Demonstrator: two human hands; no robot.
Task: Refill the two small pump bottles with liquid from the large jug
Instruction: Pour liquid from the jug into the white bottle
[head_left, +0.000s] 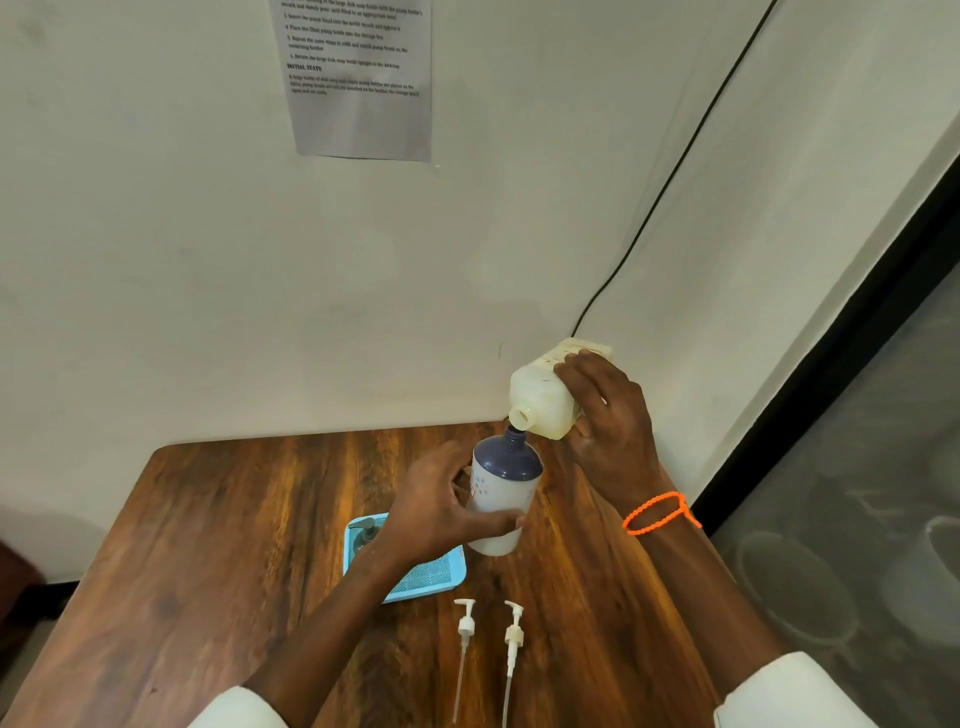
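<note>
So right now I've got the big jug tipped over in my right hand, fingers wrapped over its side, spout pointing down and sitting right at the open neck of the small bottle. My left hand is curled around that bottle's body, holding it up off the wooden table and tilted a bit toward the jug. I honestly can't tell whether anything is flowing yet, or how full the bottle is, since it isn't see-through.

Progress-wise I'd call it early to middle. Both white pump heads are lying loose on the near part of the table, side by side, so neither has been screwed back on. Over on the left, in the blue tray, there's a dark pump top poking out from behind my arm; I'd guess it belongs to another bottle, but my arm hides most of it.

Still left, as I see it: finish this pour, do the other bottle if it needs it, fit the pumps, and stand the jug back up.
</note>
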